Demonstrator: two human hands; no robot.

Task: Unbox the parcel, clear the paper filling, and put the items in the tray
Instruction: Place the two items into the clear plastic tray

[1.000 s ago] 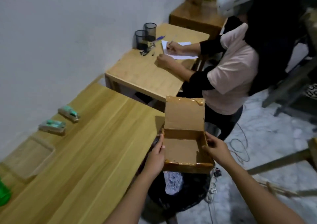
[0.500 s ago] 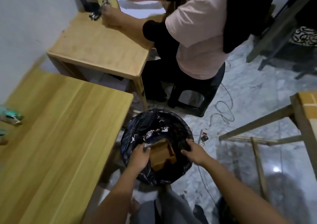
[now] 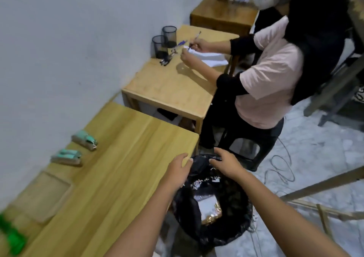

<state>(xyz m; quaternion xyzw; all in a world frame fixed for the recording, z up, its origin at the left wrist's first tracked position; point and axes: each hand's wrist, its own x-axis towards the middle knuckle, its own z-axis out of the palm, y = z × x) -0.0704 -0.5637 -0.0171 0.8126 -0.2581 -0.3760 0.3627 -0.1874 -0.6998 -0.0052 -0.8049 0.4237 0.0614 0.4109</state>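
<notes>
Parcel box point(image 3: 209, 209) in bin point(image 3: 232, 231), probably tilted, long axis unclear; hands empty.

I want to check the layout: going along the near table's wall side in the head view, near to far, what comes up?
Green object → clear tray → first teal item → second teal item.

The bright green plastic object point(image 3: 11, 237) at the table's near left corner is smeared by blur and cut by the frame edge; I cannot tell what it is. The 2 green-and-grey wrapped items point(image 3: 85, 139) by the wall are too soft to identify. The clear shallow plastic tray point(image 3: 42, 195) is faint, its rim barely readable. The brown cardboard box point(image 3: 209, 210) lies half buried in the black bin bag point(image 3: 232, 227).
</notes>
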